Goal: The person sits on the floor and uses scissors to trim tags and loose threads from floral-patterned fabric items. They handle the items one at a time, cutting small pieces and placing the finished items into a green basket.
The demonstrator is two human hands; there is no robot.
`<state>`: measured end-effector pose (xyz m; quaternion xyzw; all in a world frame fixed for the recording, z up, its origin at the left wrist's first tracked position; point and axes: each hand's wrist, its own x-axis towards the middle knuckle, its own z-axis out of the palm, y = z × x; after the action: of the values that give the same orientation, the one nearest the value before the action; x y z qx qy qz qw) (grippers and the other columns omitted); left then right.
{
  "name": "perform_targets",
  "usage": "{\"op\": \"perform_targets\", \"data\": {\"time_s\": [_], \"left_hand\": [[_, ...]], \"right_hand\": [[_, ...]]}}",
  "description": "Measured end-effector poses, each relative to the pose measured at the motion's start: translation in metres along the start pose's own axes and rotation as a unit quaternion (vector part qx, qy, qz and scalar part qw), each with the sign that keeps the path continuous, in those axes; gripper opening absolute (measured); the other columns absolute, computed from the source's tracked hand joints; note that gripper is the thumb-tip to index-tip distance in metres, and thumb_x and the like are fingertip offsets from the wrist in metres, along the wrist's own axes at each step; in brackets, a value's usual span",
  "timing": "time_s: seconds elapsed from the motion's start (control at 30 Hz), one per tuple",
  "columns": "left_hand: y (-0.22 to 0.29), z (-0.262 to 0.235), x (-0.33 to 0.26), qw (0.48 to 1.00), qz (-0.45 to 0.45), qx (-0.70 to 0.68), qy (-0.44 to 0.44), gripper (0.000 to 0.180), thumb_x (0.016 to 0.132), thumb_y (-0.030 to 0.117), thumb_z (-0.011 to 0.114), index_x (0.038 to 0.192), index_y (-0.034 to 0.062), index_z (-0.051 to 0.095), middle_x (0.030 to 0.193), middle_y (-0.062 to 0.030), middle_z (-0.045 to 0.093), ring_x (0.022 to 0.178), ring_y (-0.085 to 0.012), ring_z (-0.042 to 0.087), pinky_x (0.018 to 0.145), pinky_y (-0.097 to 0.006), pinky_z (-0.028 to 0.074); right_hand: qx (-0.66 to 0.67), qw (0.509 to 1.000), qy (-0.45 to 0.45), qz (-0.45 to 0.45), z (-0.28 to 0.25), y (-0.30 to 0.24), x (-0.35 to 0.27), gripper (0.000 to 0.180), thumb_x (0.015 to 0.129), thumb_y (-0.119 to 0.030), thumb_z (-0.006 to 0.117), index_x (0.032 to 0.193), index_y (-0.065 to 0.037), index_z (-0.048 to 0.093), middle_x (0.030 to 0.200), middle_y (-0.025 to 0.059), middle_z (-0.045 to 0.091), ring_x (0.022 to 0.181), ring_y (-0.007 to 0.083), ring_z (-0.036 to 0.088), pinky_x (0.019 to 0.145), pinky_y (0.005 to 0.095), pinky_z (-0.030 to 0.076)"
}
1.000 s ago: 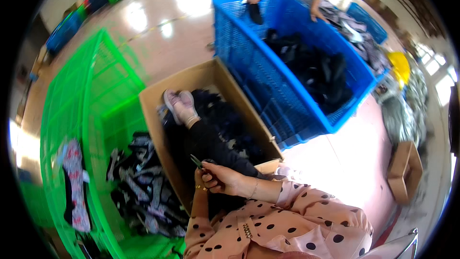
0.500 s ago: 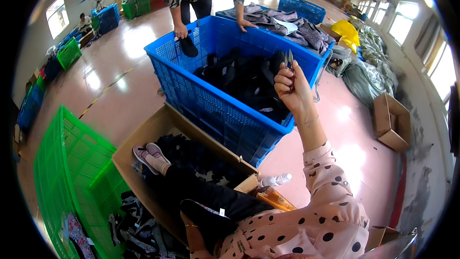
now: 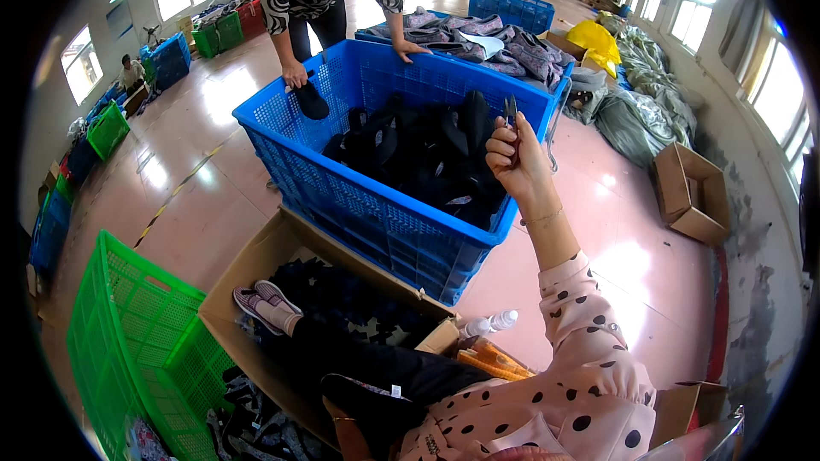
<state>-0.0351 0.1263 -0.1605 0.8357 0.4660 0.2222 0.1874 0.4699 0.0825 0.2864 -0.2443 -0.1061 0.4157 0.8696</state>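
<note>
My right hand (image 3: 519, 159) is raised over the near right corner of a blue crate and closed around thread snips (image 3: 512, 113), blades pointing up. Several black slippers (image 3: 410, 141) lie piled inside the blue crate (image 3: 367, 183). Low in the picture, my left hand (image 3: 335, 411) is at a black slipper (image 3: 363, 399) with a patterned lining and a small white tag, over my lap. That slipper hides most of the left fingers. Across the crate, a co-worker's hand (image 3: 295, 76) holds another black slipper (image 3: 312, 102), while their other hand (image 3: 410, 49) rests on the rim.
A cardboard box (image 3: 243, 269) with dark cloth pieces stands before me, my foot in it. Left is a green crate (image 3: 128, 333) holding patterned pieces. White bottles (image 3: 491, 323) stand beside the box. Another cardboard box (image 3: 688, 196) sits by the right wall, near grey-green sacks (image 3: 641, 115).
The view has shifted a little, so the blue crate and co-worker appear further left. Both my hands keep nearly the same pose, the snips still raised and the slipper still low by my left hand.
</note>
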Motion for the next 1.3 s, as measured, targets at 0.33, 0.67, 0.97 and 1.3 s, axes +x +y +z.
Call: {"op": "perform_targets", "data": {"time_s": [0.33, 0.67, 0.97, 1.3], "left_hand": [[-0.002, -0.002, 0.002, 1.0, -0.002, -0.021, -0.017, 0.03, 0.093, 0.032, 0.048, 0.104, 0.0065, 0.061, 0.105, -0.0081, 0.064, 0.096, -0.0229, 0.062, 0.086, -0.035, 0.048], [0.004, 0.001, 0.008, 0.999, -0.009, -0.035, -0.025, 0.034, 0.095, 0.033, 0.044, 0.111, 0.0059, 0.058, 0.112, -0.0084, 0.062, 0.102, -0.0225, 0.06, 0.091, -0.035, 0.046], [0.0, 0.002, 0.005, 0.998, -0.011, -0.044, -0.035, 0.038, 0.097, 0.033, 0.04, 0.118, 0.0053, 0.055, 0.118, -0.0086, 0.06, 0.107, -0.0221, 0.058, 0.095, -0.035, 0.044], [-0.024, 0.016, -0.013, 0.984, -0.01, -0.17, -0.049, 0.043, 0.099, 0.034, 0.036, 0.126, 0.0046, 0.052, 0.126, -0.0089, 0.057, 0.113, -0.0217, 0.056, 0.1, -0.035, 0.042]], "right_hand": [[0.016, 1.0, 0.007, 0.002, -0.015, 0.001, 0.012, 0.034, 0.101, -0.038, 0.044, 0.095, -0.006, 0.055, 0.064, -0.006, 0.041, 0.053, 0.0066, 0.033, 0.045, 0.0216, 0.026], [0.028, 0.999, 0.003, -0.034, -0.011, -0.022, 0.037, 0.035, 0.102, -0.038, 0.042, 0.094, -0.006, 0.054, 0.065, -0.0058, 0.041, 0.054, 0.007, 0.034, 0.046, 0.0217, 0.027], [0.015, 1.0, 0.017, 0.006, -0.016, 0.002, 0.034, 0.035, 0.101, -0.039, 0.043, 0.093, -0.006, 0.053, 0.063, -0.0063, 0.04, 0.052, 0.0061, 0.033, 0.045, 0.0208, 0.026], [-0.018, 0.994, 0.053, 0.094, -0.033, 0.06, 0.022, 0.035, 0.101, -0.04, 0.043, 0.09, -0.008, 0.054, 0.061, -0.0066, 0.04, 0.051, 0.0058, 0.032, 0.044, 0.0213, 0.024]]}}
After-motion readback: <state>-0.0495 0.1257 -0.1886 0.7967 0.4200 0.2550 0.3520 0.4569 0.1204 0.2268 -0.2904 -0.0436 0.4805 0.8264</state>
